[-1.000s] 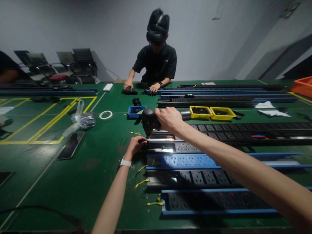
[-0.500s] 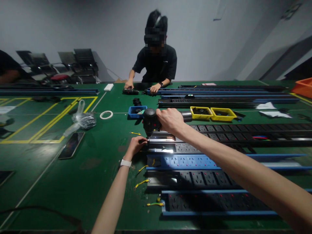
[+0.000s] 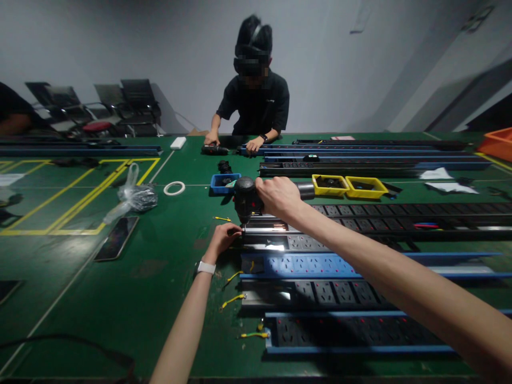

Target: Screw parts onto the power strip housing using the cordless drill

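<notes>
My right hand (image 3: 279, 196) is wrapped round a black electric screwdriver (image 3: 245, 198), its tip pointing down at the left end of a metal socket strip (image 3: 276, 234). My left hand (image 3: 222, 239), with a white watch on its wrist, pinches something small at that same end, right under the driver's tip. Several long socket strips in blue and black housings (image 3: 320, 264) lie side by side in front of me on the green table (image 3: 120, 298).
A blue tray (image 3: 224, 182) and two yellow trays (image 3: 346, 185) sit behind the driver. A white tape ring (image 3: 174, 188), a plastic bag (image 3: 134, 196) and a phone (image 3: 116, 238) lie to the left. Yellow wires (image 3: 234, 300) lie near my left arm. A person (image 3: 252, 101) works opposite.
</notes>
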{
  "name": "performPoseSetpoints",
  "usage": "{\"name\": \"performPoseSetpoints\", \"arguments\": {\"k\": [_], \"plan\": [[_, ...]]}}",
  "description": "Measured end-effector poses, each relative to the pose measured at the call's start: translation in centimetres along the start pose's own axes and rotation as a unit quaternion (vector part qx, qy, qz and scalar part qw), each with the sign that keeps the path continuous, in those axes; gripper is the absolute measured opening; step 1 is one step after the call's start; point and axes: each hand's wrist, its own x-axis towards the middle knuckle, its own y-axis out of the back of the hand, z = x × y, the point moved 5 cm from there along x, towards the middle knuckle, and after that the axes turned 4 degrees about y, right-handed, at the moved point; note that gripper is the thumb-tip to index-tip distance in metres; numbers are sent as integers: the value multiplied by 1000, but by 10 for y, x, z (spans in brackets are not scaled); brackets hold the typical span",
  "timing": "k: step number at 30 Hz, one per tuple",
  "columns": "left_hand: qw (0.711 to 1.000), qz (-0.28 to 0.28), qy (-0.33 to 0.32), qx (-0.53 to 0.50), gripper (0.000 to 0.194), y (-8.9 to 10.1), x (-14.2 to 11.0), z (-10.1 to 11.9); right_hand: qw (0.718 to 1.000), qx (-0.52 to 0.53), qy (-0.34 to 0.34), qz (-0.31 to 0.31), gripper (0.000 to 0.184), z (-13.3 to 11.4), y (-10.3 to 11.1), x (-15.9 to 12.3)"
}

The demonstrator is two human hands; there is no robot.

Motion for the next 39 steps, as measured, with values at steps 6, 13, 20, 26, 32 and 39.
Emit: {"name": "performPoseSetpoints", "arguments": {"k": [6, 13, 20, 26, 32, 39], "plan": [[1000, 1, 1, 8, 27, 1, -1, 1, 1000, 3, 0, -7, 37, -1, 1, 0], [1000, -3, 7, 17, 20, 0, -1, 1, 1000, 9, 2, -7, 34, -1, 2, 0], [1000, -3, 13, 16, 19, 1, 0, 3, 1000, 3, 1, -7, 36, -1, 2, 0], [1000, -5, 11, 15, 20, 1, -1, 3, 1000, -4, 4, 2, 35, -1, 3, 0], [1000, -1, -2, 16, 23, 1, 0, 2, 1000, 5, 1, -10, 34, -1, 2, -1], [1000, 1, 9, 19, 22, 0, 0, 0, 1000, 6, 8, -8, 36, -2, 3, -1]]}}
